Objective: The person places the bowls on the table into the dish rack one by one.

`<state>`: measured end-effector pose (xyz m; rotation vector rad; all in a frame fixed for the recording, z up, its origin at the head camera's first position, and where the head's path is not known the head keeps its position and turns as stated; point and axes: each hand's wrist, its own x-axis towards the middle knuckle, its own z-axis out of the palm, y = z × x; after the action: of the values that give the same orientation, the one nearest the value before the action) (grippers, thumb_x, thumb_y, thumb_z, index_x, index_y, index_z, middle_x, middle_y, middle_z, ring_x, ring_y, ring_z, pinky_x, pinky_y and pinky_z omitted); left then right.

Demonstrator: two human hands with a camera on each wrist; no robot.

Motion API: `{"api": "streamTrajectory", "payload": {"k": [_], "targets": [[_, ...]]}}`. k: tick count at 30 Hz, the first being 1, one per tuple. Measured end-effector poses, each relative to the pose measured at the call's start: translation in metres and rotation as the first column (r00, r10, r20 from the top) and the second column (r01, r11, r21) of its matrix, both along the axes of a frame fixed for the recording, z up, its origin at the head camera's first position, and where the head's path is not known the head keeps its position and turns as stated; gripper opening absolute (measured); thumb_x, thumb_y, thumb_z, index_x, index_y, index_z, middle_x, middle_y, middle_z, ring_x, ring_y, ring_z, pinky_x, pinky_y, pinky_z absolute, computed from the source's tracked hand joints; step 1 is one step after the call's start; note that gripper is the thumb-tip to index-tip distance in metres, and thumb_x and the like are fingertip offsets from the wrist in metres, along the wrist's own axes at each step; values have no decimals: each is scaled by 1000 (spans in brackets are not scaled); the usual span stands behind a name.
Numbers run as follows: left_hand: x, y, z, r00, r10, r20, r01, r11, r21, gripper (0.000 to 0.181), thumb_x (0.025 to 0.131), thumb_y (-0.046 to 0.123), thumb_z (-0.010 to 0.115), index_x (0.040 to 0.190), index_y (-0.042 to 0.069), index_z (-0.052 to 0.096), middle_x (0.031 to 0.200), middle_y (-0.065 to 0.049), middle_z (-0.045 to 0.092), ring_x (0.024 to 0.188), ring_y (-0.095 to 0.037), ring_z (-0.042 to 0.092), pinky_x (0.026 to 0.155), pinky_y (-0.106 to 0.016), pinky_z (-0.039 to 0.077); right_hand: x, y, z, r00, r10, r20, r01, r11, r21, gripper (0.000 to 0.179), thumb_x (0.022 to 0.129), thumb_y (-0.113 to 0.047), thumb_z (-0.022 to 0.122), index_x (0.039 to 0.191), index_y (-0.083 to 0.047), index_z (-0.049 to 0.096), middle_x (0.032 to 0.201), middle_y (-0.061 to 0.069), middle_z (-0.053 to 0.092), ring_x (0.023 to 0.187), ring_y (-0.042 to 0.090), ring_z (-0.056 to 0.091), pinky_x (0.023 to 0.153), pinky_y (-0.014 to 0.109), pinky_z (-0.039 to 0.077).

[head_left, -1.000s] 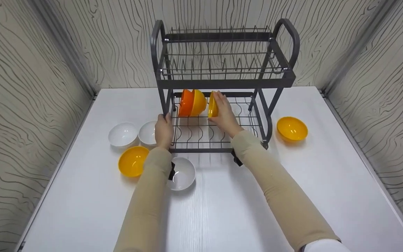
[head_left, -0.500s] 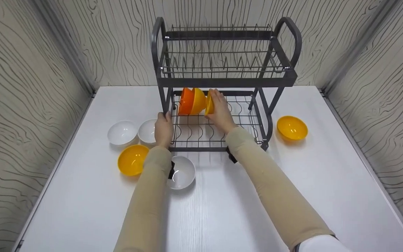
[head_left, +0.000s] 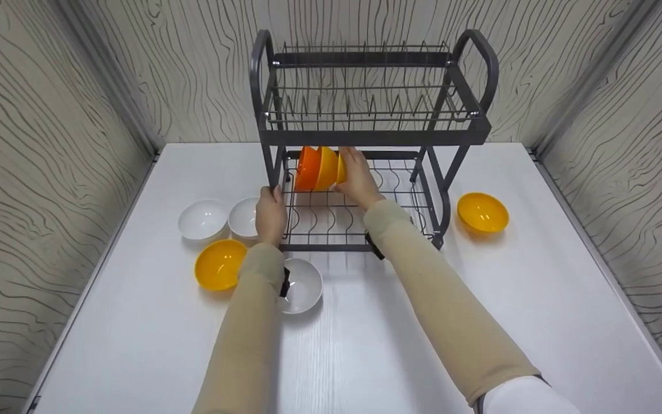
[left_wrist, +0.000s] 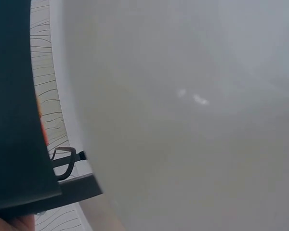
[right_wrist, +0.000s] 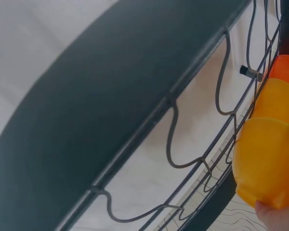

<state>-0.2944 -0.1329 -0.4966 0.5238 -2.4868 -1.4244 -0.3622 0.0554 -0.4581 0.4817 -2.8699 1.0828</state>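
Observation:
My left hand (head_left: 271,215) grips the front left post of the dark two-tier dish rack (head_left: 374,138). On its lower tier, my right hand (head_left: 358,178) holds a small yellow bowl (right_wrist: 265,163) turned on its side. That bowl sits against a second yellow bowl (head_left: 326,168), which nests with an orange bowl (head_left: 307,168) at the tier's left. In the right wrist view, a fingertip shows at the held bowl's lower edge; most of the hand is out of frame. A white bowl (left_wrist: 183,120) fills the left wrist view, below my left hand.
Two white bowls (head_left: 201,220) (head_left: 243,217) and a yellow bowl (head_left: 220,265) stand left of the rack. Another white bowl (head_left: 303,286) is in front, partly behind my left sleeve. A yellow bowl (head_left: 482,213) stands to the right. Patterned walls (head_left: 193,75) enclose the white table (head_left: 354,345).
My right hand has moved left with the yellow bowl, closing the gap to the other yellow bowl. My left hand stays on the rack post.

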Motion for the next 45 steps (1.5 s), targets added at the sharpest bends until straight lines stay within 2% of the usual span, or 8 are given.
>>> {"api": "streamTrajectory", "payload": {"k": [3,12,19,33,40,45], "targets": [[0,2,0,1000,0,-7,0,1000,9,37,100,38,32,111,6,48,100,-14,62,92,-28,60,82,-43,50,-1,-1,0,1000,-6,6,6,1000,-16,106,71,-1,74,149,-30,8,156,3,9,143,23,13,117,39,19],[-3,3,-1,1000,6,-16,-6,1000,-9,36,100,38,32,110,6,48,97,-14,62,88,-28,59,77,-43,49,-5,-3,1,1000,-9,6,9,1000,-17,101,72,-3,74,149,-24,13,156,5,12,144,24,13,117,39,17],[-2,5,-1,1000,9,11,-9,1000,-22,38,100,39,30,110,7,47,89,-11,60,80,-23,55,70,-39,48,-8,-4,-5,1000,-15,-18,15,999,-37,102,71,-4,76,149,-24,13,152,8,20,139,25,25,116,37,22],[-2,5,-2,1000,23,-7,-24,999,-34,36,100,38,32,109,7,48,92,-12,62,82,-25,59,72,-40,50,-11,-6,-10,999,-35,-9,34,999,-38,104,72,-9,77,148,-31,9,153,5,21,138,23,28,115,37,23],[-1,4,-2,1000,25,-11,-25,999,-29,35,100,36,33,108,6,49,90,-13,62,80,-25,57,71,-40,50,-12,-7,-12,999,-29,-27,28,998,-48,106,71,-10,78,147,-35,9,150,4,28,135,22,32,115,38,24],[-1,3,-2,1000,23,-20,-24,999,-39,37,100,37,32,108,5,48,93,-13,62,83,-25,58,73,-41,50,-12,-7,-13,999,-31,-13,30,999,-44,103,72,-10,77,148,-31,11,153,5,22,139,23,26,116,39,21]]}}
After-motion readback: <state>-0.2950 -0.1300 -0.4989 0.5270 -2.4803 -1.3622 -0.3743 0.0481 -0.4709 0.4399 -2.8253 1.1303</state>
